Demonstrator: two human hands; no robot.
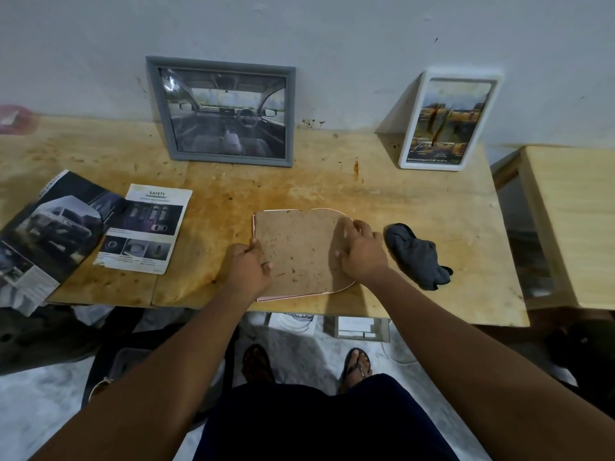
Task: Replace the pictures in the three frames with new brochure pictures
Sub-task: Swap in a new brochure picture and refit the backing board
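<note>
A pink arched frame (301, 254) lies face down near the table's front edge, its brown backing board facing up. My left hand (248, 266) grips its left edge, thumb on the board. My right hand (362, 251) presses on the board at the rounded right end. A grey frame (222, 112) with a car-interior picture leans on the wall at the back. A white frame (449, 120) with a yellow-truck picture leans on the wall to the right. An open car brochure (50, 234) and a loose "SAFETY" page (144, 227) lie at the left.
A dark grey cloth (416, 256) lies just right of my right hand. The stained wooden table (332, 181) ends at the wall. A second light wooden table (572, 221) stands to the right. Boxes and clutter sit on the floor below.
</note>
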